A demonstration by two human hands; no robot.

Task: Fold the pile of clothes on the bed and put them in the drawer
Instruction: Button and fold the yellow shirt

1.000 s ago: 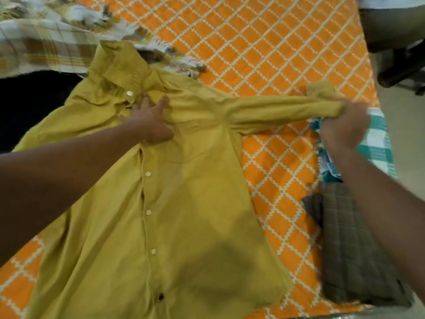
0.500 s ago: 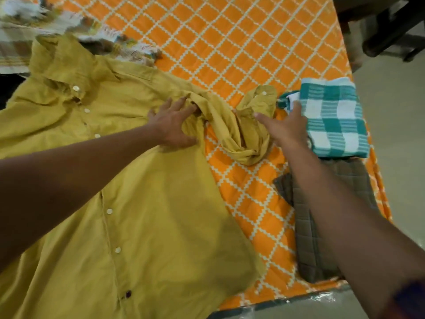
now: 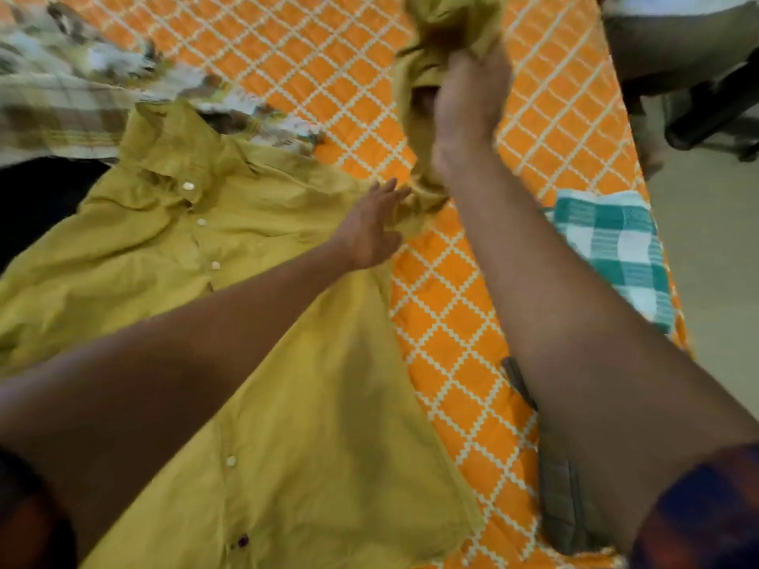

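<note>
My mustard-yellow buttoned cotton shirt point(image 3: 328, 445) lies front-up on the orange lattice-print bedsheet point(image 3: 451, 322), my left hand point(image 3: 369, 232) pressing flat on its shoulder seam while my right hand point(image 3: 468, 104), just beyond, grips the bunched sleeve point(image 3: 447, 22) upright, ready, I judge, to fold across the chest.

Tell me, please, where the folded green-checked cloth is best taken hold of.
Probably its right edge, from the floor side: the green-checked cloth lies flat and folded along the bed edge, so that side is open; the right arm hides its left.
</note>
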